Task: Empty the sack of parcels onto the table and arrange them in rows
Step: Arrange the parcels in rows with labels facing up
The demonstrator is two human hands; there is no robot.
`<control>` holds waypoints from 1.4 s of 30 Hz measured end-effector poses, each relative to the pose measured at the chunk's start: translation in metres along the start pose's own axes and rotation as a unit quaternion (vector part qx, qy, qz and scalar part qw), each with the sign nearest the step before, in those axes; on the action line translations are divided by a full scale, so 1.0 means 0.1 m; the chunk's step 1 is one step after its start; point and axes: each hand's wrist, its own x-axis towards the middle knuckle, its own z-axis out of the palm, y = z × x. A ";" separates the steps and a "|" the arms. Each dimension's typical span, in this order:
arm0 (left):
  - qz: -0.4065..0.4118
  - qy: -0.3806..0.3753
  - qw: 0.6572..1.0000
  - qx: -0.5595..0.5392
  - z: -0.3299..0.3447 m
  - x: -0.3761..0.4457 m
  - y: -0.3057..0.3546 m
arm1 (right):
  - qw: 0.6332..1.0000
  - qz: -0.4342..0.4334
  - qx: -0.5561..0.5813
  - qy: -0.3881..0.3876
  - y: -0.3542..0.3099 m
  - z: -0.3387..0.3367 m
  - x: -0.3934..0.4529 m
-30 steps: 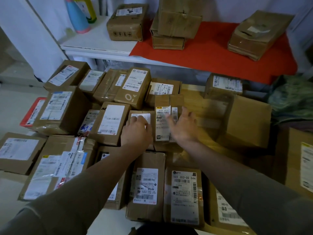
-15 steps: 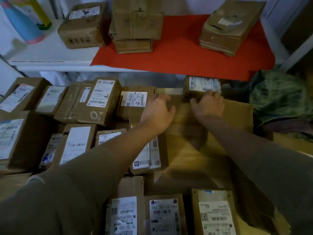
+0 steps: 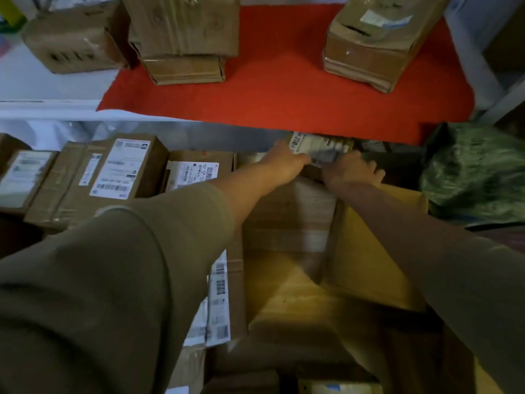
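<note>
Both arms reach far forward over the brown parcels on the low surface. A small labelled parcel lies at the far edge, just under the red cloth. My left hand grips its left end and my right hand holds its right side. Below my hands lies a large flat box, and a yellow-brown box sits under my right forearm. More labelled parcels stand in a row at the left. The green sack lies crumpled at the right.
A higher white table behind carries a red cloth and several cardboard boxes, one of them at the right. Parcels also lie near my left sleeve.
My view and both arms have moved forward and right. My hands left the parcels in the middle and closed around the small labelled parcel at the far edge.
</note>
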 end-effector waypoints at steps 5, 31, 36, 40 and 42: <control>-0.047 0.045 0.993 0.098 -0.21 0.06 -0.19 | 0.987 -0.117 -0.085 0.070 0.09 0.00 -0.21; 0.099 0.152 0.972 0.151 -0.35 -1.15 -0.46 | 0.977 -0.168 0.097 0.088 0.12 0.04 -0.96; 0.121 0.086 0.985 0.092 0.02 -1.43 -0.27 | 0.987 -0.011 0.035 0.157 0.66 -0.06 -1.11; 0.027 -0.044 0.999 0.002 0.36 -1.67 -0.17 | 0.992 0.087 0.065 0.061 0.96 -0.14 -1.10; -0.041 -0.074 0.995 -0.045 0.53 -1.72 -0.13 | 0.986 0.113 0.121 0.005 1.04 -0.13 -1.10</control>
